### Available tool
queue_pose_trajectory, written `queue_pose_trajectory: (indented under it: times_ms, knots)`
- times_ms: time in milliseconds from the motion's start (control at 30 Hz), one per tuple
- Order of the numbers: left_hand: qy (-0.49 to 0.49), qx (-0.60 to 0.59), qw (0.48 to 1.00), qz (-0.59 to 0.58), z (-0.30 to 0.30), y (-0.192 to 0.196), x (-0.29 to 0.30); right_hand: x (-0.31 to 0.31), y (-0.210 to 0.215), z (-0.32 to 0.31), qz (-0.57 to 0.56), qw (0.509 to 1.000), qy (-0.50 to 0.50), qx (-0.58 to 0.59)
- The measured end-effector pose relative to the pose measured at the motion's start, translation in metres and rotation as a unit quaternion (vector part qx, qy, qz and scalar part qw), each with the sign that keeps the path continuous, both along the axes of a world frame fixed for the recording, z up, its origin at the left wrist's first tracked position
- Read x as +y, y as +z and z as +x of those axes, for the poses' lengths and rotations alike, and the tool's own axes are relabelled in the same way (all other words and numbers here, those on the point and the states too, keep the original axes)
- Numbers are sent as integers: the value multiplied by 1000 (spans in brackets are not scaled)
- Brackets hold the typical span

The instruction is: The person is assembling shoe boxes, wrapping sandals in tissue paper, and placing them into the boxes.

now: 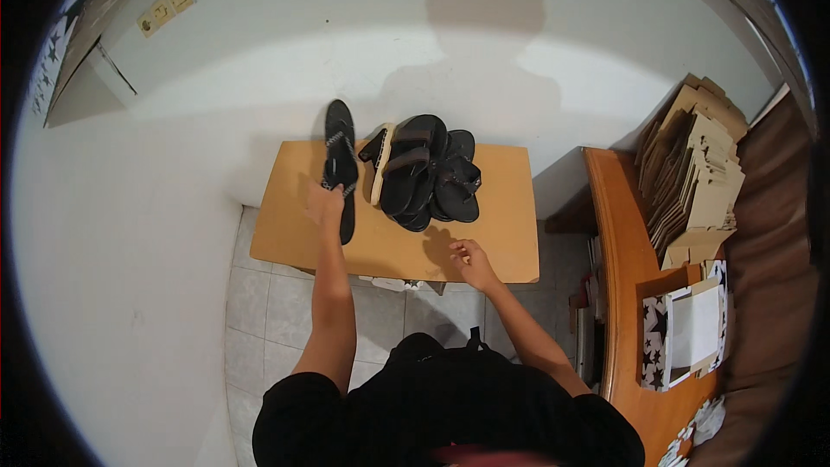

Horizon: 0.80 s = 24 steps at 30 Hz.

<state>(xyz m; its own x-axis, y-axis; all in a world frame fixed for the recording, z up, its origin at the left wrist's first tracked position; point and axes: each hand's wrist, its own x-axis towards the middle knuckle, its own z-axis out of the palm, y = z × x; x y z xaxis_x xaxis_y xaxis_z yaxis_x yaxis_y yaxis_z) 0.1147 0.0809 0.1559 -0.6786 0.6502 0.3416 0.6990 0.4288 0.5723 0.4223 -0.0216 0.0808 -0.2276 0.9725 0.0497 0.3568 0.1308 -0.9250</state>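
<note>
A low wooden table [484, 251] stood against the white wall, a heap of black sandals [428, 175] piled toward its back. The left hand [324, 205] clasped one black sandal [340, 160] at the table's left. The right hand [467, 255] hovered, fingers loosely curled, holding nothing.

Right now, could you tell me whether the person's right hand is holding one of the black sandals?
No, the right hand rests empty near the table's front edge, while the left hand grips a black sandal.
</note>
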Motion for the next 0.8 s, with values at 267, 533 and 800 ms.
queue_pose_trajectory:
  times_ms: [267, 533, 800]
  knots:
    - [-137, -38, 988, 59, 50, 86, -29, -24, -11, 35, -47, 996, -69, 42]
    - [-447, 147, 879, 75, 195, 74, -36, -58, 10, 96, -51, 977, -193, 71]
    - [-488, 217, 825, -186, 257, 2, -32, -114, 9, 149, -49, 935, -348, 51]
